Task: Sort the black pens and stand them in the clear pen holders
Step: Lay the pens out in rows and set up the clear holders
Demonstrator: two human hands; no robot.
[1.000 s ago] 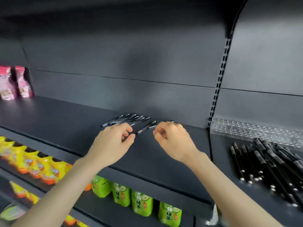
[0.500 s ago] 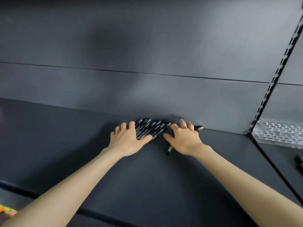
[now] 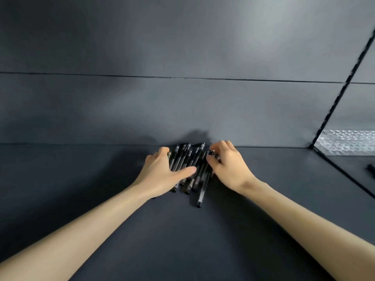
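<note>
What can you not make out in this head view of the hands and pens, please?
Head view:
- Pen count: the black pens overlap, and the left hand and right hand cover part of the bunch.
- Left hand's hold: its fingers are mostly hidden beyond the hand's back.
- Right edge: cuts off the clear pen holder, which is also blurred.
- Right edge: cuts off a dark object, unidentifiable.

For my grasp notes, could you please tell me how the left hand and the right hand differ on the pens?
The left hand stretches its thumb straight across the black pens; the right hand curls its fingers over them. The left hand flanks the bundle's left side, the right hand its right. Both touch the pens.
</note>
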